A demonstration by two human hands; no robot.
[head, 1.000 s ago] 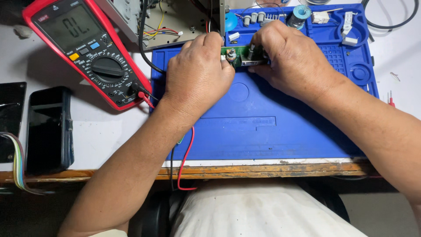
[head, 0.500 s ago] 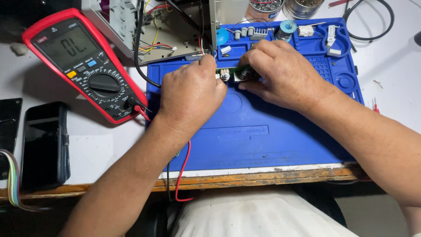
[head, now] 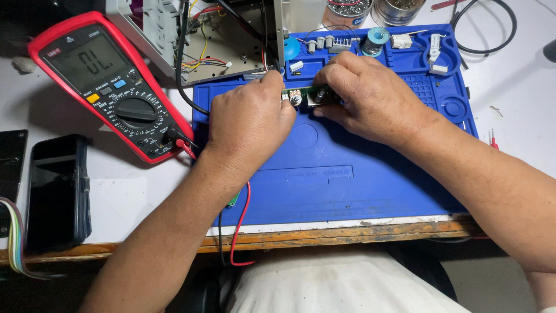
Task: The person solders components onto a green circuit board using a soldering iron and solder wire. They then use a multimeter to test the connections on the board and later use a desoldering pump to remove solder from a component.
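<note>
My left hand (head: pixel 249 124) and my right hand (head: pixel 370 104) meet over the far part of a blue work mat (head: pixel 347 179). Between them they grip a small green circuit board (head: pixel 304 95) with round components on it. My right hand's fingers pinch its right end; my left hand's fingers close on its left end. Most of the board is hidden by the fingers. A red lead (head: pixel 243 223) and a black lead run from under my left wrist over the table's front edge.
A red multimeter (head: pixel 113 87) lies at the left with its leads plugged in. An open grey device chassis (head: pixel 214 40) with wires stands behind. Small parts and a solder spool (head: pixel 377 40) sit in the mat's far trays. A black phone (head: pixel 58 191) lies at the left edge.
The view has shifted, so everything sits lower in frame. Both hands stay closed on the small board, with little movement relative to the mat.
</note>
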